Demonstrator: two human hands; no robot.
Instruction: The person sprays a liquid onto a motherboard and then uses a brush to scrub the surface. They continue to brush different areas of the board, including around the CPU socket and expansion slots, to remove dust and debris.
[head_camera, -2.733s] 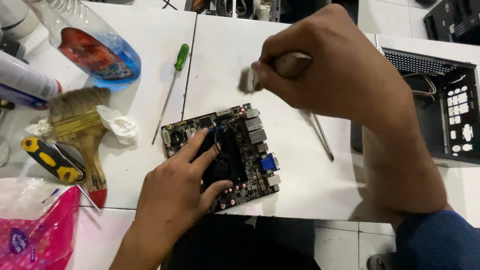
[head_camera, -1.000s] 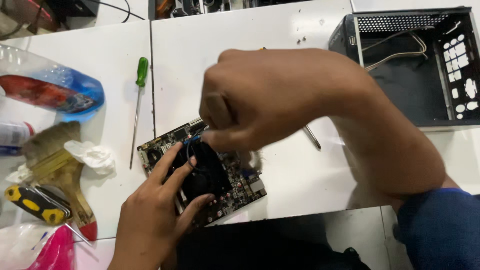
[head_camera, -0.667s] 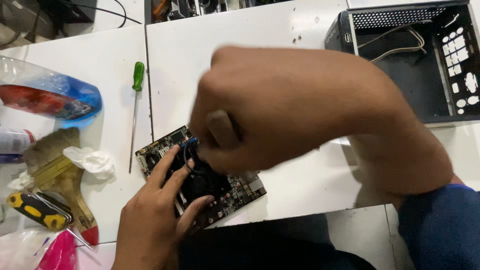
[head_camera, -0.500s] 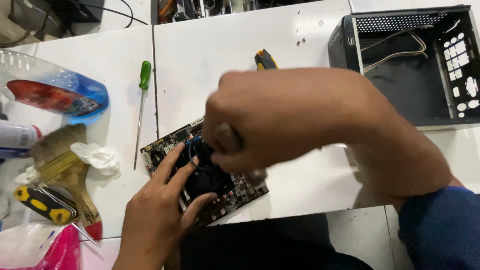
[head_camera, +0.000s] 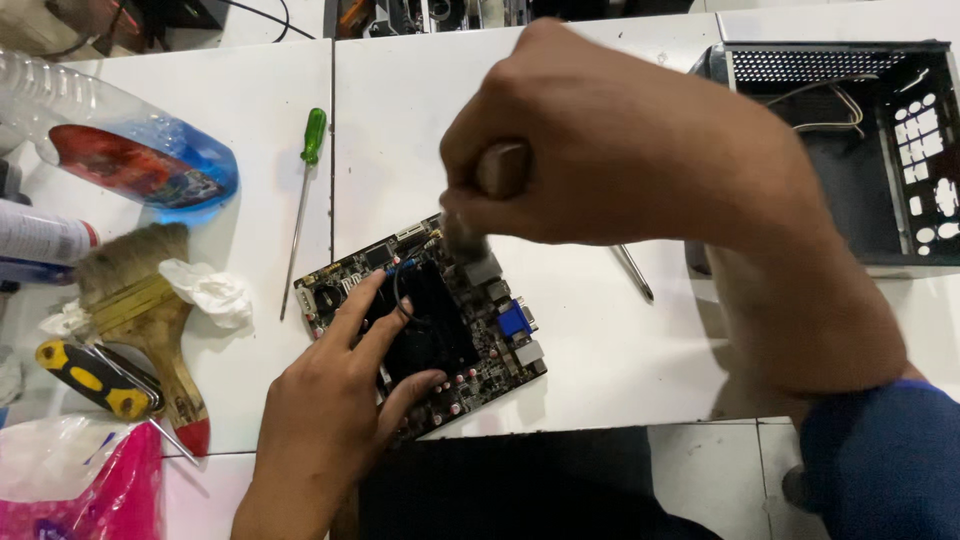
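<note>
The small square dark circuit board (head_camera: 425, 325) with a blue port lies flat on the white surface (head_camera: 560, 130). The left hand (head_camera: 335, 400) presses on it with spread fingers. The right hand (head_camera: 620, 150), just above, closes its grip on a wooden-handled brush (head_camera: 480, 205).

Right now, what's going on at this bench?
A person is working on a small circuit board lying on a white table. The left hand lies flat on the board's dark middle, pinning it. The right hand grips a wooden-handled brush whose tip meets the board's far edge. A green screwdriver, a wide paintbrush and an open black case lie nearby.
</note>
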